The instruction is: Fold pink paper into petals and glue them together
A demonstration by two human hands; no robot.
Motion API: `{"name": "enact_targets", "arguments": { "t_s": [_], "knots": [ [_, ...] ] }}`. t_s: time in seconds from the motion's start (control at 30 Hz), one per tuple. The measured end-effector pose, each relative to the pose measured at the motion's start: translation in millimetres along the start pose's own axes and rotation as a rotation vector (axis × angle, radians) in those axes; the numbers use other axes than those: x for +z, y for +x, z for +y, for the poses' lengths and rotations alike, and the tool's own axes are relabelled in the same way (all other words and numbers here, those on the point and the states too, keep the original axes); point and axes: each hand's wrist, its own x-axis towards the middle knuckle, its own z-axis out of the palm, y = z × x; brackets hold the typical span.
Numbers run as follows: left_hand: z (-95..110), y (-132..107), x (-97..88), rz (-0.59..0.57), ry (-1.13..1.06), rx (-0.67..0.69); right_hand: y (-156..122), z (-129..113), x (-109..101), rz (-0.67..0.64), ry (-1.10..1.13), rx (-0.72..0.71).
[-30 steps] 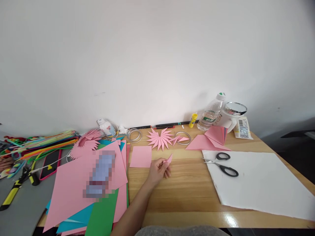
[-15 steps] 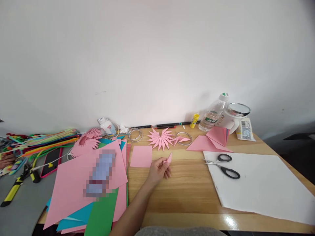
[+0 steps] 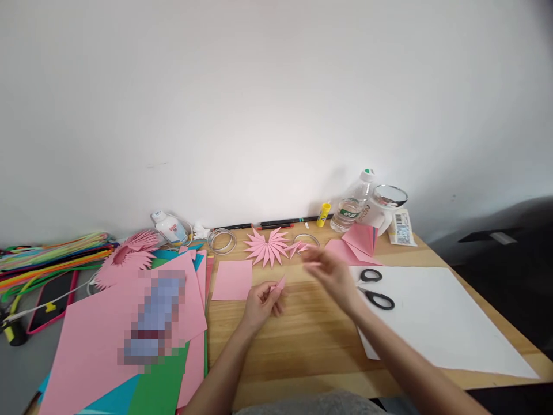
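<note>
My left hand [image 3: 264, 302] is closed in a pinch on a small folded pink paper piece [image 3: 280, 283], which points up and to the right. My right hand [image 3: 332, 275] is raised over the table, its fingers smeared by motion; whether they hold anything I cannot tell. Just beyond those fingers lie small folded pink pieces [image 3: 295, 248] by a thin silver ring [image 3: 306, 237]. A pink paper fan of pointed folds [image 3: 268, 246] rests behind my left hand. To that hand's left is a square pink sheet [image 3: 232, 280].
Black-handled scissors [image 3: 380, 300] lie on a white board [image 3: 432, 317] at right. A glue stick [image 3: 324, 215], water bottle [image 3: 349, 208] and mug [image 3: 380, 214] stand by the wall. Coloured paper sheets [image 3: 162, 374], a pink folded ring [image 3: 125, 256] and a phone [image 3: 52, 301] are at left.
My right hand has come into view from the right and reaches over the table. My left hand still pinches the folded paper piece. The view has shifted a little to the right.
</note>
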Motion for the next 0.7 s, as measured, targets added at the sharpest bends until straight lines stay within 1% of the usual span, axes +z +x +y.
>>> {"name": "enact_targets", "arguments": {
  "t_s": [0.13, 0.23, 0.4, 0.5, 0.57, 0.63, 0.7],
  "knots": [
    [1, 1, -0.5, -0.018, 0.010, -0.001, -10, 12, 24, -0.115, 0.094, 0.106],
    [-2, 2, -0.7, -0.036, -0.001, -0.028, -15, 12, 37, -0.145, 0.111, 0.102],
    [-7, 3, -0.5, -0.035, -0.033, -0.084, -18, 5, 36, -0.083, 0.087, 0.102],
    [-7, 4, -0.7, -0.031, -0.059, -0.096, -18, 6, 36, -0.091, 0.140, 0.109],
    [-4, 4, -1.1, -0.050, -0.093, -0.102, -18, 6, 37, -0.088, 0.159, 0.122],
    [0, 3, -1.7, -0.075, -0.179, -0.126, -17, 7, 37, -0.087, 0.170, 0.139],
    [3, 1, -2.7, -0.127, -0.313, -0.184, -17, 7, 36, -0.099, 0.231, 0.168]
  ]
}}
